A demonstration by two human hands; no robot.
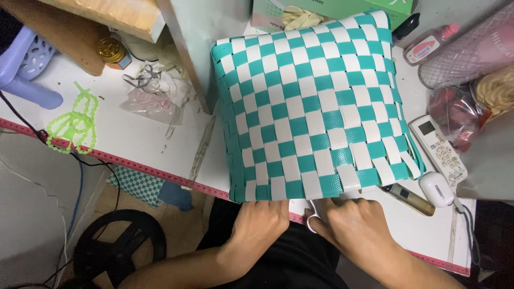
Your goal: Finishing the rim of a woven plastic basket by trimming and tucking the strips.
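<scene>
A teal and white woven checkered basket piece (310, 104) lies flat on the white table (134, 134). My left hand (261, 222) grips its near edge at the table's front, fingers tucked under the weave. My right hand (356, 225) sits beside it at the same near edge, closed around the metal handle of what looks like scissors (313, 219), with the blades hidden under the weave. Loose strip ends stick out at the piece's near right corner.
A white remote control (438, 150), a small white oval device (437, 189) and a brown lighter-like stick (409, 198) lie at the right. A green beaded ornament (75, 123), crumpled plastic (155, 93), a purple basket (27, 64), a green box (332, 10) and a pink bottle (431, 44) ring the table.
</scene>
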